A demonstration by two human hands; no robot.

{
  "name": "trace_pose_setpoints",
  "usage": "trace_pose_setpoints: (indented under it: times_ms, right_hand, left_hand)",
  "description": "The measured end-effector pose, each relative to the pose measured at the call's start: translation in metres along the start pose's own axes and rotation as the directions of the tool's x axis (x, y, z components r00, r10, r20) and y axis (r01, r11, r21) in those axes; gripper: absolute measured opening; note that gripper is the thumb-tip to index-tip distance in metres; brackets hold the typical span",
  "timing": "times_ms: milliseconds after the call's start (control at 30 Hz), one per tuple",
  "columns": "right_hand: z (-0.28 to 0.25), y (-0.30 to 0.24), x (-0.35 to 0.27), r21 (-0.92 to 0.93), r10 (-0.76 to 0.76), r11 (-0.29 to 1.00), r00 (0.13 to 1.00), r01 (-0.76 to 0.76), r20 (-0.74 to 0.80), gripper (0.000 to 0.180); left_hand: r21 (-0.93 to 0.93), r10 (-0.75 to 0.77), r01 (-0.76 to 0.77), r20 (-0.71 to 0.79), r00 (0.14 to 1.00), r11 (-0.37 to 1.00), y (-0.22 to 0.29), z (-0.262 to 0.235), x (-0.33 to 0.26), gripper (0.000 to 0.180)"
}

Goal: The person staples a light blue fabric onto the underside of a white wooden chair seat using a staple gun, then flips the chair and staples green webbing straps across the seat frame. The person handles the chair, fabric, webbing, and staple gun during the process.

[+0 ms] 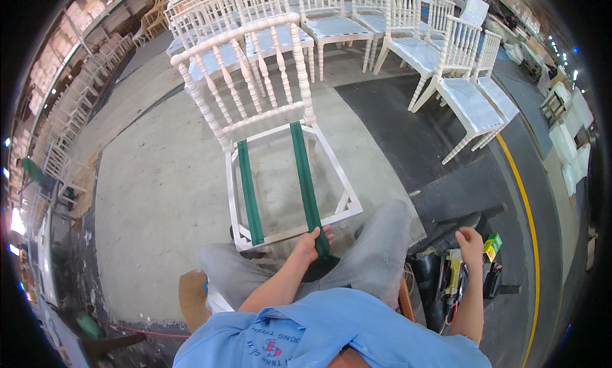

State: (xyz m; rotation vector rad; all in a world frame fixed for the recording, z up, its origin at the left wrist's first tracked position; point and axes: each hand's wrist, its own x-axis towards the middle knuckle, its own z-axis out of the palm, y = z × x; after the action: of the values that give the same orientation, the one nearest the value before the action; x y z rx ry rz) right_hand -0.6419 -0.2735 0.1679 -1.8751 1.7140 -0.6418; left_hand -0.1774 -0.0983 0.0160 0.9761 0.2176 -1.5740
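Observation:
A white chair frame (338, 167) with a spindle back stands before my knees, its seat open. Two green webbing straps run from back to front across it. The left strap (250, 196) reaches the front rail. Over the front rail passes the right strap (305, 177), and its end hangs down toward my lap. My left hand (311, 242) grips that end just in front of the rail. Out to the right, my right hand (470, 244) is raised beside a tool holder, fingers curled together. What they hold, if anything, is too small to make out.
The dark tool holder (433, 285) at my right carries a yellow-handled tool (453, 275), and a green-and-yellow box (491, 247) is beside it. Finished white chairs (468, 103) with pale seats stand ahead and to the right. A yellow floor line (528, 209) runs along the right.

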Motion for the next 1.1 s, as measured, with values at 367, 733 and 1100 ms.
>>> trace_pose_setpoints:
  times_ms: [367, 733, 1100]
  right_hand:
    - [0.296, -0.173, 0.027, -0.001, 0.090, 0.978, 0.413, -0.210, 0.906, 0.036]
    - [0.344, -0.161, 0.015, -0.226, 0.277, 0.955, 0.306, -0.190, 0.911, 0.042]
    - [0.425, -0.071, 0.048, -0.250, 0.112, 0.904, 0.371, 0.347, 0.922, 0.051]
  left_hand:
    - [0.307, -0.165, 0.138, 0.062, 0.984, 0.942, -0.023, 0.017, 0.012, 0.036]
    - [0.981, 0.190, -0.192, 0.192, 0.963, -0.022, 0.001, 0.025, 0.010, 0.040]
    - [0.826, 0.230, -0.143, 0.312, 0.922, -0.546, 0.059, 0.043, 0.057, 0.077]
